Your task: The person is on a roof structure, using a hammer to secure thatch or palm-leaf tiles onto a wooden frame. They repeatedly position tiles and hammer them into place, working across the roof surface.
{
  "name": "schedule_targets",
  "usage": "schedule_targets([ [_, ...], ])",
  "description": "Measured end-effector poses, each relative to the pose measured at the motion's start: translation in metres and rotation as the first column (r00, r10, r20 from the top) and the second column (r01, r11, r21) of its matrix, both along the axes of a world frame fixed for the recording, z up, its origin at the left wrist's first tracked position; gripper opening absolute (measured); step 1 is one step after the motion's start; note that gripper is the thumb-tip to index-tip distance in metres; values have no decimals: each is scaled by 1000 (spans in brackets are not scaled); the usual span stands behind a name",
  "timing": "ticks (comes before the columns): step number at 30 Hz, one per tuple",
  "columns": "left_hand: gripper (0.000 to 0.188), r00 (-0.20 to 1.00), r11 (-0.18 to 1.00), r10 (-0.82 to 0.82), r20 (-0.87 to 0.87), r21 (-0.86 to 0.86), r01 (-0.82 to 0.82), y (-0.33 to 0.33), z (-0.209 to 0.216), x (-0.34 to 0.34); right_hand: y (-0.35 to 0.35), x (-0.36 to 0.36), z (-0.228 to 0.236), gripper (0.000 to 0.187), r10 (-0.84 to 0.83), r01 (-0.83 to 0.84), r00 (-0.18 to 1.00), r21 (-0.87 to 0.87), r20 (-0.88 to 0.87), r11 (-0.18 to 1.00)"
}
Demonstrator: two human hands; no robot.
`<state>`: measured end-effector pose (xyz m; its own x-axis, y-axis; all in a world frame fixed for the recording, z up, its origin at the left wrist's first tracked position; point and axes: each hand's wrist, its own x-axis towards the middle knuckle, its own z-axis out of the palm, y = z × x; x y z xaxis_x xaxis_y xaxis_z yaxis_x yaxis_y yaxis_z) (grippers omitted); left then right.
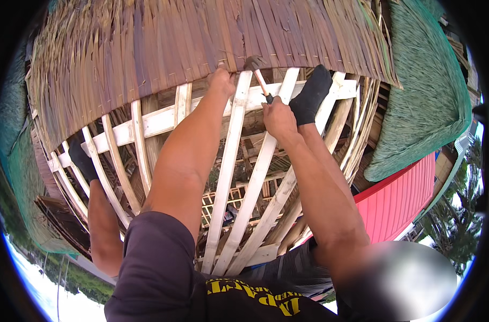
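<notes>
Overlapping pale slats (228, 155), brown thatch (201, 37) lies near green roofing (427, 96).

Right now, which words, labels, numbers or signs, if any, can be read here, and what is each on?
Shirt: bold yellow lettering, with a smaller yellow row beside it, upside down in this view and partly lost in folds; wording not copied out.
Hammer in the right hand: no text visible.
Thatch and red roof: no text visible.
</notes>
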<state>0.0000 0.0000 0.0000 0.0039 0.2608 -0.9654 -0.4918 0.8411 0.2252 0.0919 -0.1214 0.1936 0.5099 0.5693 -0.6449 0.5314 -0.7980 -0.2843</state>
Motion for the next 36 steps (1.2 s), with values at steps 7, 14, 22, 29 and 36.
schedule_targets([
  [7, 43, 976, 977, -213, -38, -13, 213, 9, 38, -7, 8, -8, 19, 36, -27, 27, 1000, -27, 0, 999],
  [14, 36, 200, -152, -748, -633, 456, 877, -18, 169, 6, 55, 88, 27, 37, -230, 246, 955, 68, -190, 967],
  [22, 45, 377, 3, -783, -496, 602, 798, -51, 210, 166, 3, 206, 46, 42, -362, 439, 865, 172, -349, 882],
  [29, 37, 44, -334, -790, -612, 489, 806, -65, 143, 244, -61, 283, -24, 39, -337, 332, 941, 199, -13, 922],
  [36, 25, 249, -190, -668, -701, 484, 854, -61, 114, 265, -47, 342, -77, 27, -762, 687, 646, 463, -35, 561],
])
